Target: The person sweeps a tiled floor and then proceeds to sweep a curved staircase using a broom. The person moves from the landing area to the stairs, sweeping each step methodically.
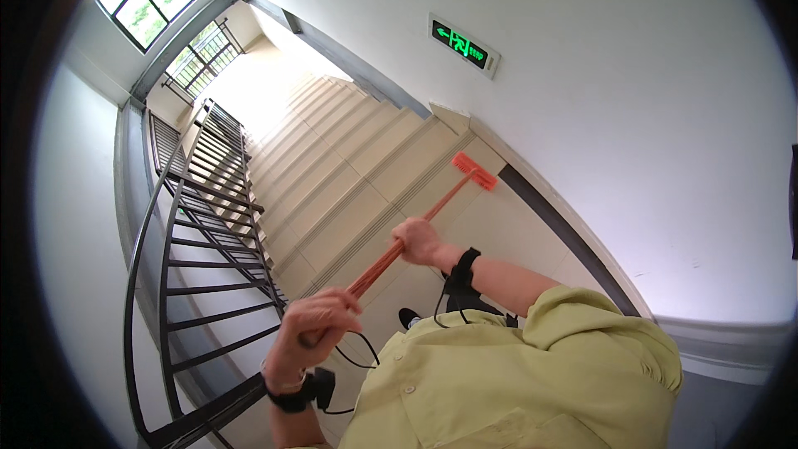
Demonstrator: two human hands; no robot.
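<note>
A broom with a reddish handle [377, 271] and a bright red-orange head [474, 171] slants across the middle of the view. My left hand [315, 330] is closed around the upper end of the handle, at the lower left. Farther down the same handle, my right hand [418, 241] grips it near the middle of the picture. The broom head lies on the tiled landing [474, 231], close to the top stair edge and the right-hand wall base. The bristles are too small to make out.
Tiled stairs [349, 156] lead down towards a bright lower landing with windows. A dark metal railing [215, 291] runs along the left. On the right stands a white wall with a lit green exit sign [460, 45]; a dark strip [567, 237] borders the floor below.
</note>
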